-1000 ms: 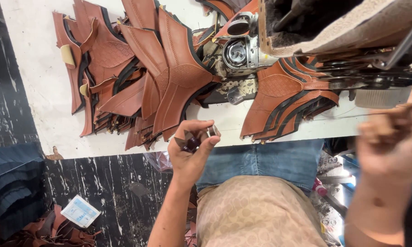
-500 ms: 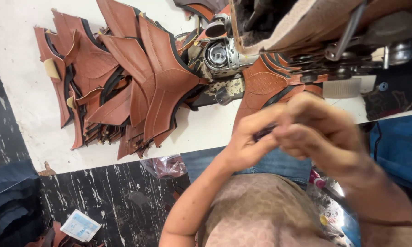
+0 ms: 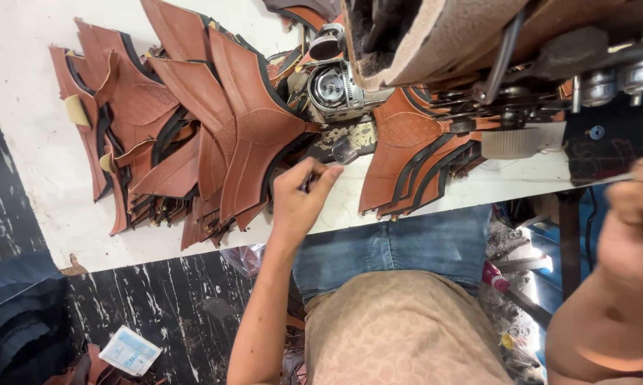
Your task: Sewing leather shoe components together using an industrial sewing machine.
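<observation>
Head view, looking down on a white work table [image 3: 43, 164]; the left hand [image 3: 301, 201] sits at centre frame, thumb and forefinger pinched together on a small dark object [image 3: 308, 184] too small to identify, just below the metal sewing machine head [image 3: 333, 91]; the hand lies beside the lower edge of a large fanned stack of brown leather pieces [image 3: 214, 135], which fills the upper left of the frame, black-edged and stitched; a second, smaller stack of leather pieces [image 3: 407, 160] lies right of centre, under the machine's arm [image 3: 464, 36] that crosses the upper right; the right hand [image 3: 639, 207] is at the far right edge, blurred and raised close to the camera, fingers curled; whether it grips anything cannot be told; blue jeans [image 3: 400, 246] and a tan patterned shirt [image 3: 400, 335] occupy the lower centre; a dark floor [image 3: 164, 306] shows at lower left, with a small white-and-blue packet [image 3: 130, 351] lying on it.
</observation>
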